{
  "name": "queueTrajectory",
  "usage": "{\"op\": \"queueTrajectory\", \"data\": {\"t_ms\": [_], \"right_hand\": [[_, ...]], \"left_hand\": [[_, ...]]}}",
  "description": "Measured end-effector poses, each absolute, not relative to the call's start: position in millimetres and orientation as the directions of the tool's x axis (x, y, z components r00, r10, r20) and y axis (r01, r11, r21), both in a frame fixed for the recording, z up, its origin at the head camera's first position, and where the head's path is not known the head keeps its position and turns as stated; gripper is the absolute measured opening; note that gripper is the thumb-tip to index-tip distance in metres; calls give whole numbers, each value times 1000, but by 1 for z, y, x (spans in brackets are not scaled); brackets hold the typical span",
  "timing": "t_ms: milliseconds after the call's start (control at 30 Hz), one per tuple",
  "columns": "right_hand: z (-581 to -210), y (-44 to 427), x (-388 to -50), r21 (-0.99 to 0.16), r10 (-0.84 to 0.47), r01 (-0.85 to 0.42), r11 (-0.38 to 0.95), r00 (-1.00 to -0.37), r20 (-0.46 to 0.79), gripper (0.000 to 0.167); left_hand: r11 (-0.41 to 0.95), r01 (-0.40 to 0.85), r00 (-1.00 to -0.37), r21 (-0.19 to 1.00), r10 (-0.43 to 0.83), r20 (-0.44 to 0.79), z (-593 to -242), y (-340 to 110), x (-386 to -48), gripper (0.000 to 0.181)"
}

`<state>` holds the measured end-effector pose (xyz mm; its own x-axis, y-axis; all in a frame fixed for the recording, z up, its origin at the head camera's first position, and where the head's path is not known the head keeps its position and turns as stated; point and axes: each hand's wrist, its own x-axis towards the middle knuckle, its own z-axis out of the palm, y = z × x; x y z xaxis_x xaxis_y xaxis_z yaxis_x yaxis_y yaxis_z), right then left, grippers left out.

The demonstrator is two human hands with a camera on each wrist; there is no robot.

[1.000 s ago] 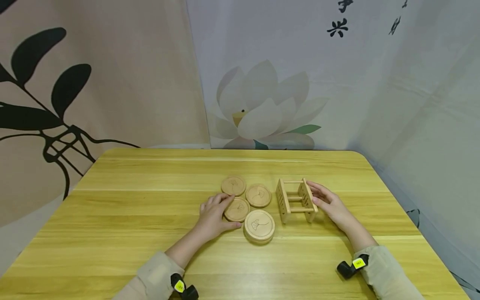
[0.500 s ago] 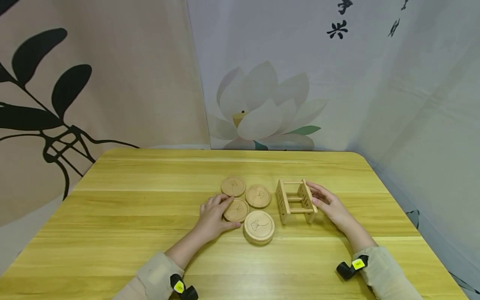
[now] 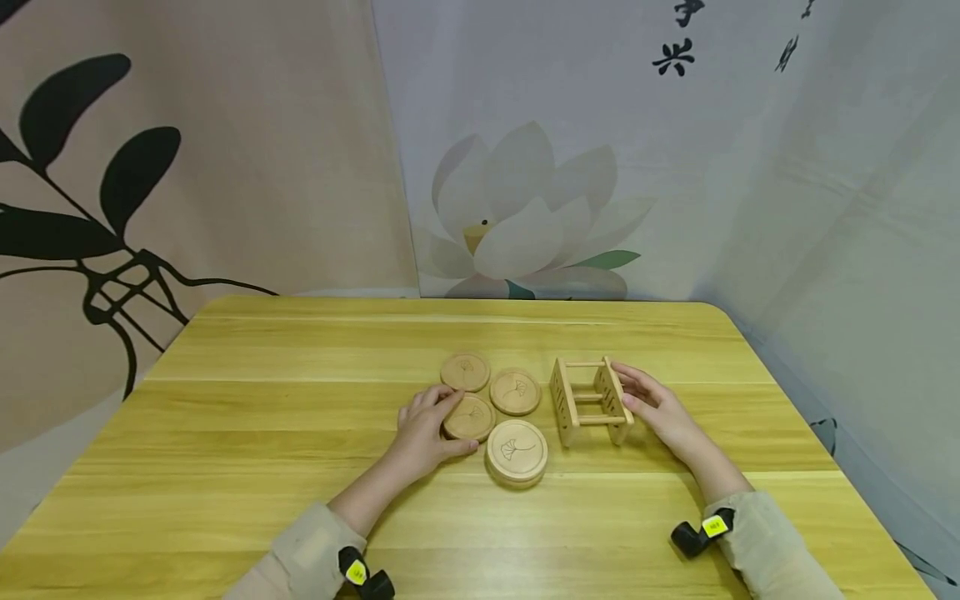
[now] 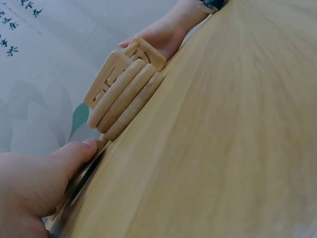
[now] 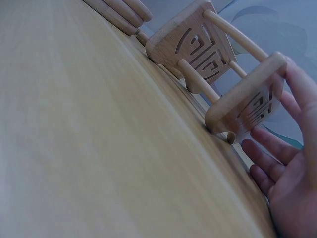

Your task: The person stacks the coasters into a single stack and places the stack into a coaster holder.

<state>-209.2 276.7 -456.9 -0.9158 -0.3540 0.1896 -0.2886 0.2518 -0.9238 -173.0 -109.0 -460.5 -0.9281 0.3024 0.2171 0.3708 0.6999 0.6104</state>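
Note:
My left hand (image 3: 423,432) pinches a round wooden coaster (image 3: 470,418) by its edge, thumb at the near side and fingers at the far side. The coaster appears to lie flat on the table. Two single coasters, one behind (image 3: 465,372) and one to the right (image 3: 515,392), lie close by. In front of them stands a stack of coasters (image 3: 517,450); three edges show in the left wrist view. A wooden coaster rack (image 5: 203,57) with fretwork end panels and dowels stands upright to the right. My right hand (image 3: 662,415) touches its right panel with relaxed fingers.
Everything rests on a wood-grain table (image 3: 262,467). Behind it hang cloth backdrops with a printed lotus (image 3: 540,208) and dark leaves (image 3: 75,158). Both sleeves have a small black camera (image 3: 702,533) strapped at the cuff.
My left hand and the pinched coaster have shifted slightly left, away from the stack. The right hand and the rack hold the same position.

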Motion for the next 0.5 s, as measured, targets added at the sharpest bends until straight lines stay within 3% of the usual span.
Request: {"op": "queueTrajectory", "data": {"t_ms": [500], "right_hand": [[-456, 276, -209, -921, -346, -286, 266, -920, 185, 49]], "left_hand": [[646, 376, -927, 664, 271, 260, -459, -109, -174, 82]]}}
